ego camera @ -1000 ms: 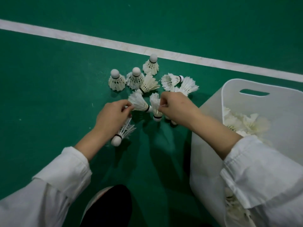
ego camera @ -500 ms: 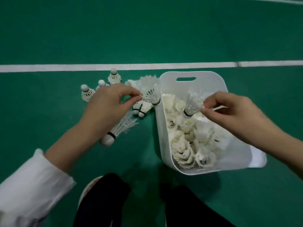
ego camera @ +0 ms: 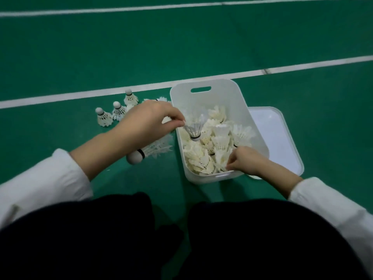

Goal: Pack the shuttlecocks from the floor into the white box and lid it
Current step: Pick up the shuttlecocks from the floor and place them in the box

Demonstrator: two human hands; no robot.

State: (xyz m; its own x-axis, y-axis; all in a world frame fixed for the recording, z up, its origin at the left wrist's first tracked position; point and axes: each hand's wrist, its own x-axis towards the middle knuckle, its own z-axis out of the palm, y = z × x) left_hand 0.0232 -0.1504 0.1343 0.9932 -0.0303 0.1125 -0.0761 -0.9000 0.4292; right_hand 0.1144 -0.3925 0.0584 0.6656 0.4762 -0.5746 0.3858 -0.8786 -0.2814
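Note:
A white box [ego camera: 240, 102] with a handle slot stands on the green floor, holding several white shuttlecocks [ego camera: 220, 142]. My left hand [ego camera: 149, 120] reaches over the box's left rim and pinches a shuttlecock [ego camera: 194, 130] by its feathers, cork down. A second shuttlecock [ego camera: 149, 151] sticks out below that hand's palm, cork toward me. My right hand [ego camera: 245, 160] is inside the near right corner of the box, fingers closed on the feathers of a shuttlecock [ego camera: 221, 158] there. Three shuttlecocks [ego camera: 118, 111] stand upright on the floor left of the box; a few more lie behind my left hand.
The white lid [ego camera: 276, 136] lies flat on the floor right of the box, partly under it. White court lines [ego camera: 60, 97] cross the floor behind the box. My dark-clothed knees [ego camera: 181, 239] fill the bottom of the view.
My left hand has carried its shuttlecocks right, over the box's rim. My right hand has dropped from above the box into its near corner. The view has tilted down, and the lid now shows.

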